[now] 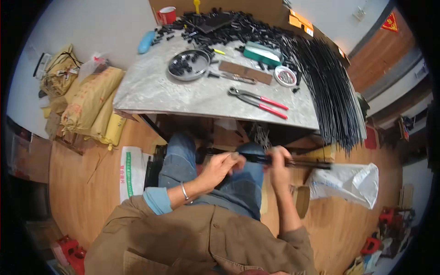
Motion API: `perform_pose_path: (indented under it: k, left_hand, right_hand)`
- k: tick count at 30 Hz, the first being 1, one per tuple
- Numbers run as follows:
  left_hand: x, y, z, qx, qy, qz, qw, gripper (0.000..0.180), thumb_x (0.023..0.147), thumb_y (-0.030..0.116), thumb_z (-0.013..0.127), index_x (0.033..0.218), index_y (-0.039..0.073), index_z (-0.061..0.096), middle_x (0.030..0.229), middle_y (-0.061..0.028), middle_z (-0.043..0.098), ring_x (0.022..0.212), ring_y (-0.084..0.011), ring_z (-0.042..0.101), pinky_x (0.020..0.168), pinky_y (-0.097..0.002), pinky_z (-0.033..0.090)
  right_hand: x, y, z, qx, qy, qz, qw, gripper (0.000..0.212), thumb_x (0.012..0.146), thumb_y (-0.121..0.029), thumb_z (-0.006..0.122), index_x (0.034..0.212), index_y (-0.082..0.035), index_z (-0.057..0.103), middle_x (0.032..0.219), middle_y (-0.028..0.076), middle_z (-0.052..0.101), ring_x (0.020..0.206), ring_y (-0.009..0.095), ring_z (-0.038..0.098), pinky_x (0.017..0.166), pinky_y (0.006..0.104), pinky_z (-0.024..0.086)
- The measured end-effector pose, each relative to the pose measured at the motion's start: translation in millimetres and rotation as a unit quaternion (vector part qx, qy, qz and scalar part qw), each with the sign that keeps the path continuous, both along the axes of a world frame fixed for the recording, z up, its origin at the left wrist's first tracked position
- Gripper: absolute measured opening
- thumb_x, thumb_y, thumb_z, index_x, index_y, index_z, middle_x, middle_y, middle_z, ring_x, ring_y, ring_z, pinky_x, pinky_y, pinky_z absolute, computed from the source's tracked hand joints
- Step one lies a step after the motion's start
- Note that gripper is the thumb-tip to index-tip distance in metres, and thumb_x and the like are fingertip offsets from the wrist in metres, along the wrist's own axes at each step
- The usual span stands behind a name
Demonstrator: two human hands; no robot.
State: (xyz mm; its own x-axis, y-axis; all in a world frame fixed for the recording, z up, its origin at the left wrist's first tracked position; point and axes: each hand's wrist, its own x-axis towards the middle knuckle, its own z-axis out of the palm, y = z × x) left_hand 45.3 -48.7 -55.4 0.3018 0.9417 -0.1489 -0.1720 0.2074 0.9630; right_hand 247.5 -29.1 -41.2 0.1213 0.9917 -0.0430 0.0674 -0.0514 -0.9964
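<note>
Over my lap, a bundle of thin black rods [311, 164] lies crosswise, its right end sticking out past my knee. My right hand [278, 162] is closed around the bundle. At the rods' left part, my left hand [221, 168] has its fingers curled together; they are blurred, and what they pinch is hidden. On the table above lie red-handled pincers [261, 103], a brown flat bar [245, 72] and a round metal dish [189, 65] with small black parts in it.
Many long black rods [332, 87] hang over the right edge of the grey table [151, 89]. A heap of black parts [229, 25] covers its back. A green box [262, 54] and small white bowl [285, 76] stand nearby. Yellow sacks [89, 98] lie left; a white bag [346, 183] lies right.
</note>
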Motion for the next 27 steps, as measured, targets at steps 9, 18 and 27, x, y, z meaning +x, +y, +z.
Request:
perform_pose_path:
  k: [9,18,27]
  left_hand:
    - [5.5,27.6,60.2,0.301,0.086,0.121,0.942,0.026,0.077,0.008,0.073,0.101,0.000,0.066,0.097,-0.0105,0.063,0.087,-0.0186,0.060,0.074,-0.0278,0.049]
    - [-27.4,42.0,57.4,0.307,0.128,0.129,0.934,0.019,0.088,0.015,0.063,0.095,-0.002,0.066,0.091,-0.0101,0.063,0.084,-0.0189,0.061,0.075,-0.0289,0.048]
    - [-33.1,46.5,50.9,0.312,0.172,0.037,0.934,0.025,0.095,0.023,0.054,0.087,0.000,0.057,0.080,-0.0062,0.053,0.074,-0.0161,0.053,0.069,-0.0282,0.045]
  right_hand:
    - [-81.0,15.5,-34.5,0.164,-0.301,0.167,0.925,0.021,0.088,-0.025,0.058,0.092,-0.005,0.059,0.082,0.016,0.062,0.075,0.035,0.062,0.060,0.0427,0.047]
    - [-82.7,16.6,-15.4,0.060,-0.072,0.131,0.987,0.025,0.085,-0.018,0.067,0.102,-0.002,0.058,0.084,0.007,0.063,0.075,0.017,0.060,0.069,0.0287,0.048]
    - [-58.4,28.0,7.1,0.065,0.128,0.218,0.965,0.020,0.086,-0.020,0.069,0.090,-0.002,0.060,0.083,0.002,0.059,0.076,0.009,0.054,0.070,0.0223,0.044]
